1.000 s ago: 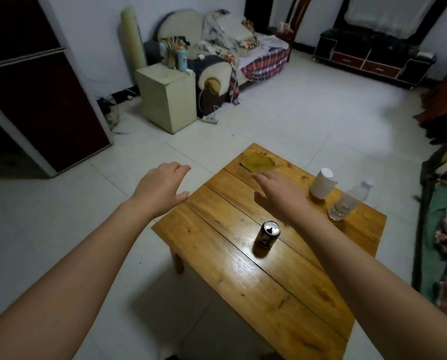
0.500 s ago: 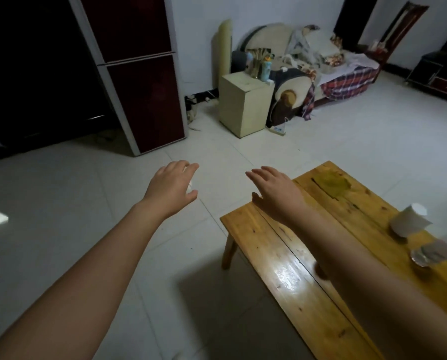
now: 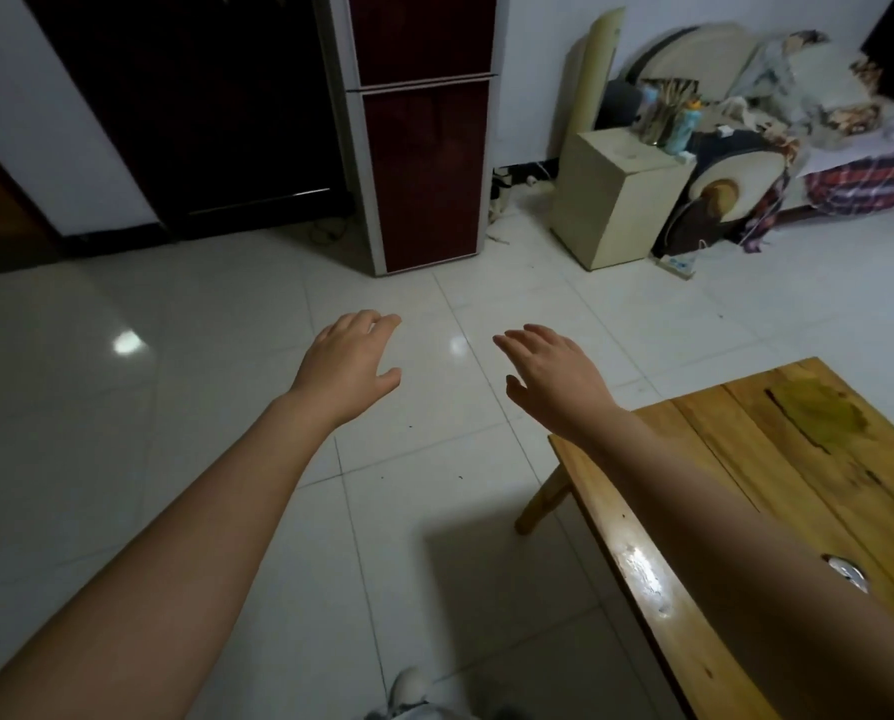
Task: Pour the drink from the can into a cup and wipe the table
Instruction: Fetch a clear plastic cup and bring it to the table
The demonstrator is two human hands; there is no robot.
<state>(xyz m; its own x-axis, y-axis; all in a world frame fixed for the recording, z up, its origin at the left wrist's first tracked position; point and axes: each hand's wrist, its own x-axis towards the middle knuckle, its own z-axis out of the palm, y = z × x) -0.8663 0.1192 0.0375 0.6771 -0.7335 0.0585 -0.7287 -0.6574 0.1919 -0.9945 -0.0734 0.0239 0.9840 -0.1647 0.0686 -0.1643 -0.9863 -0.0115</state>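
1. Since the earlier frames the view has swung left: the low varnished plank table [image 3: 777, 491] has slid to the right edge, the white paper cup and the clear plastic bottle seen half a second ago are out of sight, and the dark red cabinet with the pale frame [image 3: 424, 132] now stands near the top centre.
2. The small dark drink can with the silver top [image 3: 847, 574] stands on the table, but only a sliver of its lid shows past the right forearm, which hides the rest. Nothing touches it.
3. A dull yellowish patch [image 3: 819, 413] lies on the table's far boards, well apart from the can — whether it is spilled drink or a flat cloth I cannot tell.
4. The left hand [image 3: 348, 371] and the right hand [image 3: 554, 379] hang over the white tiled floor [image 3: 174, 407], palms down, fingers straight and slightly spread, gripping nothing; both were held out the same way a second ago.
5. As I judge it, nothing of the task is done — the can is not picked up, no pouring has begun, no wiping either. All of it is left.
6. Beyond stand a cream box-shaped side cabinet [image 3: 616, 200] and a cluttered sofa [image 3: 746, 96].
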